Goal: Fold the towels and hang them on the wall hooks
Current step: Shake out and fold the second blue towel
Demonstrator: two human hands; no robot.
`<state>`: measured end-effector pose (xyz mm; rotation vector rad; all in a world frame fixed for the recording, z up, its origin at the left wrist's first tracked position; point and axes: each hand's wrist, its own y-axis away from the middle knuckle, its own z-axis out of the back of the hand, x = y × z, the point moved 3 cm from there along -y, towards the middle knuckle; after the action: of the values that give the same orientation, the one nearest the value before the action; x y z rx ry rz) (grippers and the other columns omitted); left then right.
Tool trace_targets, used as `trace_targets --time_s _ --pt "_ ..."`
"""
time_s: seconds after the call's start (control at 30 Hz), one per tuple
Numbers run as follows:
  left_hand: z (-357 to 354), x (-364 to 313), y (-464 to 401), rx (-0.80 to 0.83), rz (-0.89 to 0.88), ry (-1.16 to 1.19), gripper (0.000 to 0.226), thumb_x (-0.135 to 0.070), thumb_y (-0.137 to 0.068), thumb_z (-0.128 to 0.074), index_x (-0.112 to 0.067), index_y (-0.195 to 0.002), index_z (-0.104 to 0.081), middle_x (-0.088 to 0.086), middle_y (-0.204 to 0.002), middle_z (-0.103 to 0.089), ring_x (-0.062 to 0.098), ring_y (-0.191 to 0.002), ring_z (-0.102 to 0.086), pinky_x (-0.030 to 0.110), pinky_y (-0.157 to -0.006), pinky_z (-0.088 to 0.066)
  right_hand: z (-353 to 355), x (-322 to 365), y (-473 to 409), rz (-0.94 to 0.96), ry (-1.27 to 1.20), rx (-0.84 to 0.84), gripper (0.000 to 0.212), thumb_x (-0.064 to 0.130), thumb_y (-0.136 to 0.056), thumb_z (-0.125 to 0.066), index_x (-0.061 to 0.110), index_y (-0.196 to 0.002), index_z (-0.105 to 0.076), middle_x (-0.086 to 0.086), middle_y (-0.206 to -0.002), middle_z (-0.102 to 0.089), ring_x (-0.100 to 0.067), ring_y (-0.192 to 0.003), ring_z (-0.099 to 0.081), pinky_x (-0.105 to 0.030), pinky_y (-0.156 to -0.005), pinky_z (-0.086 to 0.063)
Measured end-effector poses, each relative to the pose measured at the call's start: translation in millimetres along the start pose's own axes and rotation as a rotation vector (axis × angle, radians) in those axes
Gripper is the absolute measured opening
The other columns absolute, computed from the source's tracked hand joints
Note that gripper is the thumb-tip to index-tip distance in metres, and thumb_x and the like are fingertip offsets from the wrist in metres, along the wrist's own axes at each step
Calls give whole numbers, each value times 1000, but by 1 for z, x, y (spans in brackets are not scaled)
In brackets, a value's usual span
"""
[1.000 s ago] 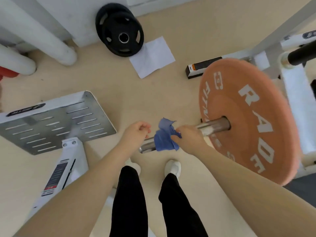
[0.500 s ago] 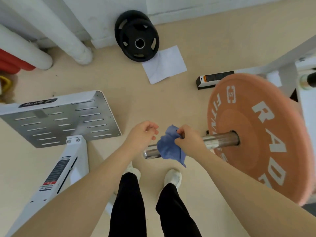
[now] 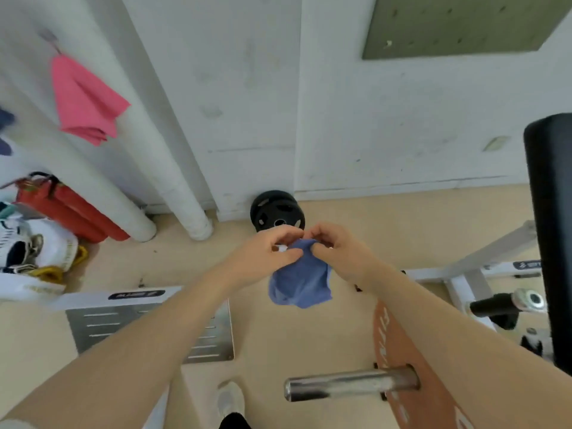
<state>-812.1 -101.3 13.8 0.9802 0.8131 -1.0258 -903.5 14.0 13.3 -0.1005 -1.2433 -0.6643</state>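
Over on the far left we are looking at a folded pink cloth towel (image 3: 85, 102) hanging from a small metal wall hook (image 3: 49, 37), so one is already up. Moving in, our left hand (image 3: 263, 255) is pinching the top edge of the small blue cloth towel (image 3: 298, 280), fingers curled tight on the fabric. Right beside it, our right hand (image 3: 337, 255) is pinching that same edge, fingertips of the two hands nearly touching. The towel is dangling bunched below both hands, in the air above the tan floor, not yet folded. Its held edge is running left to right between our fingers, with the loose body hanging straight down. The hook is lying up and well to the left, so we are judging the left hand nearer to it.
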Motion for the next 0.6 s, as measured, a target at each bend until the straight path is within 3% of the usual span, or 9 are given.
trace_targets --time_s 0.07,0.2,0.37,0.5,0.6 --pt "40 -20 6 -57 -72 -97 19 -14 -89 -58 -23 -106 -60 -16 -94 -62 -13 -79 -56 8 -74 -44 3 44 -12 85 3 -25 34 -1 -86 -47 30 -77 -58 13 -79 -62 -3 -78 -58 -20 -74 -46" --pt "115 -42 18 -163 -174 -224 20 -17 -86 -63 -35 -86 -53 -19 -85 -60 -12 -73 -54 5 -66 -40 -7 119 -40 225 177 -118 32 3 -88 -47 32 -78 -57 20 -78 -61 12 -75 -55 -3 -70 -39" --pt "190 -41 30 -257 -238 -319 25 -16 -85 -59 -40 -82 -50 -12 -91 -57 5 -66 -51 9 -63 -41 -26 180 -75 310 145 -292 30 0 -90 -39 24 -84 -56 8 -82 -60 1 -74 -54 -2 -65 -40" --pt "228 -16 35 -223 -164 -176 11 -21 -87 -59 -32 -91 -59 -16 -95 -62 3 -84 -58 12 -74 -43 -42 208 -101 319 -15 -314 37 2 -92 -39 32 -78 -55 12 -79 -60 -1 -74 -55 -7 -66 -44" --pt "246 -7 41 -211 -165 -57 25 -39 -79 -57 -39 -104 -55 -15 -102 -64 0 -95 -61 14 -81 -46 -63 225 -114 340 -50 -250 35 1 -92 -40 29 -79 -57 10 -82 -61 -5 -79 -57 -16 -77 -47"
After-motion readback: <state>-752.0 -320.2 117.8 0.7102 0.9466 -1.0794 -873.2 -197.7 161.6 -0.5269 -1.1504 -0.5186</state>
